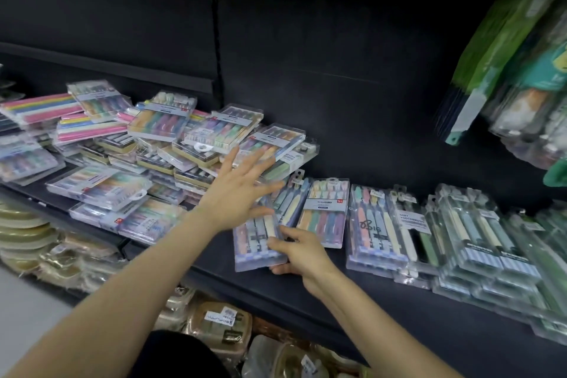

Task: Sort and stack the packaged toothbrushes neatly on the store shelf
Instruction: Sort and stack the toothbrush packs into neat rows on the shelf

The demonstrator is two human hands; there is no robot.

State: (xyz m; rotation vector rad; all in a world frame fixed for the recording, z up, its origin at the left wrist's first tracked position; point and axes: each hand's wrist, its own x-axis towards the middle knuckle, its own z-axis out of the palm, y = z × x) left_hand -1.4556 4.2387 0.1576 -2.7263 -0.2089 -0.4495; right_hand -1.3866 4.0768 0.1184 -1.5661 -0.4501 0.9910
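A clear pack of pastel toothbrushes [256, 247] lies flat on the dark shelf [352, 288] near its front edge. My right hand [299, 250] grips the pack's right lower corner, fingers on top and thumb beneath. My left hand [237, 193] hovers with fingers spread above the pack's far end, blurred, holding nothing. To the left rises a messy heap of toothbrush packs [171, 138]. On the right, toothbrush packs lie in rows: a colourful pack [325, 212], a pack with handwriting [372, 227] and green and blue packs [478, 248].
Green hanging packages [506, 64] crowd the upper right. The shelf below holds wrapped tan items [214, 325] and stacked pale plates [24, 233]. The shelf's dark back panel [337, 70] stands behind the packs.
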